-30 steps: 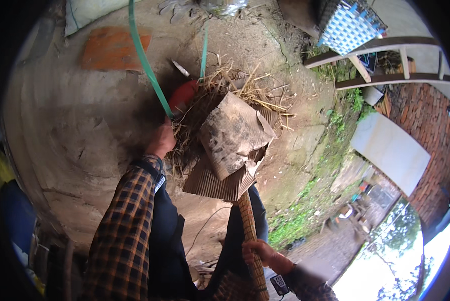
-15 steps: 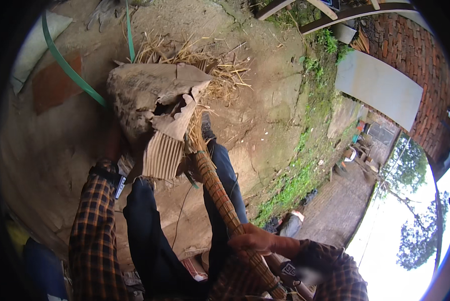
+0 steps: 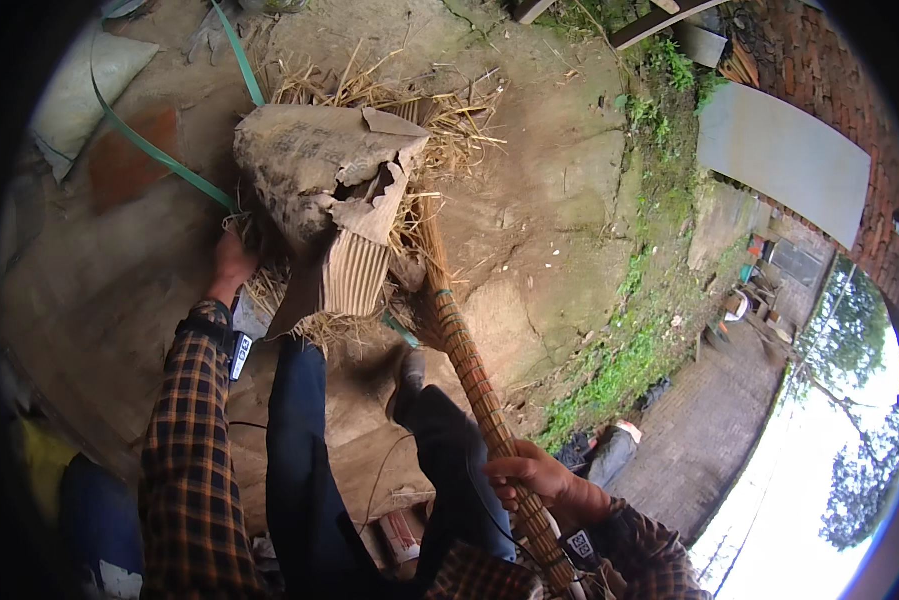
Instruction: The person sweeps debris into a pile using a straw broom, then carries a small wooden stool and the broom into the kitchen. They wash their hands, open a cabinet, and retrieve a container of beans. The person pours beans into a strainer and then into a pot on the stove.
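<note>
My right hand (image 3: pixel 541 480) is wrapped round the bound handle of a long stick broom (image 3: pixel 469 365), which slants from the lower right up toward the middle. Its far end lies beside a heap of straw (image 3: pixel 454 130). Over the straw sits a torn, dirty piece of brown cardboard (image 3: pixel 309 165), its corrugated flap hanging toward me. On the heap's left side, my left hand (image 3: pixel 232 264) is closed close to a green strap (image 3: pixel 159 158); its fingertips are partly hidden, and I cannot make out what it grips.
Beneath me is bare earth. A pale sack (image 3: pixel 99 85) lies at the upper left, near a reddish tile (image 3: pixel 134 155). Weeds (image 3: pixel 604 370) edge the ground on the right, beyond which are a grey panel (image 3: pixel 784 160) and a brick wall (image 3: pixel 804 75).
My right-side foot has drawn back from the straw toward me. My left hand shows more clearly beside the heap. My right hand still grips the broom.
</note>
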Action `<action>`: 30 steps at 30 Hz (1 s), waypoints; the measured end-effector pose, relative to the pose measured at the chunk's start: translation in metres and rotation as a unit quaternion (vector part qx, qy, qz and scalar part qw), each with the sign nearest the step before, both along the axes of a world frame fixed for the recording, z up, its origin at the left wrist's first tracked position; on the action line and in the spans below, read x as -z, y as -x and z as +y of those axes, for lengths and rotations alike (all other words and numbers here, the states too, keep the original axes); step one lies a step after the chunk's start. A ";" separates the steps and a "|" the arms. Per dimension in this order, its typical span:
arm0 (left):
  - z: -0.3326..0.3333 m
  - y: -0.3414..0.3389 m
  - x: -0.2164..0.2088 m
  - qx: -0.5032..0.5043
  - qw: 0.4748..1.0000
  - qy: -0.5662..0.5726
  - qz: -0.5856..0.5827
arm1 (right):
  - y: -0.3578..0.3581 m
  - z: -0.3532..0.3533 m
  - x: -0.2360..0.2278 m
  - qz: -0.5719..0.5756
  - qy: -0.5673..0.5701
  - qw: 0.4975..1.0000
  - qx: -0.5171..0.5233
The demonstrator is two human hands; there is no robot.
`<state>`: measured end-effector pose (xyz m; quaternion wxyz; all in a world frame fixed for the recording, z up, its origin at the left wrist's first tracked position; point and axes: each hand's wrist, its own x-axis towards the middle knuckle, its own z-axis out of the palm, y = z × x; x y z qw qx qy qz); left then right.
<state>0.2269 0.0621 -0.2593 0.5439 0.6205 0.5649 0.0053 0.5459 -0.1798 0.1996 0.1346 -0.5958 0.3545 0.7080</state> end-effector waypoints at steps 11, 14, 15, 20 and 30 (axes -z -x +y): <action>-0.086 0.119 -0.134 0.087 0.973 -0.085 0.196 | -0.025 -0.134 0.026 -0.167 -0.190 0.953 -0.166; -0.139 0.147 -0.184 0.066 0.972 -0.067 0.215 | -0.052 -0.114 0.105 -0.196 -0.251 0.905 -0.282; -0.160 0.154 -0.199 0.041 0.978 -0.045 0.201 | -0.059 -0.109 0.123 -0.152 -0.265 0.910 -0.280; -0.268 0.182 -0.245 -0.017 0.987 -0.011 0.157 | -0.066 -0.135 0.127 -0.063 -0.292 0.932 -0.204; -0.336 0.115 -0.282 -0.007 0.997 0.029 0.074 | -0.054 -0.205 0.010 -0.006 -0.257 0.945 -0.201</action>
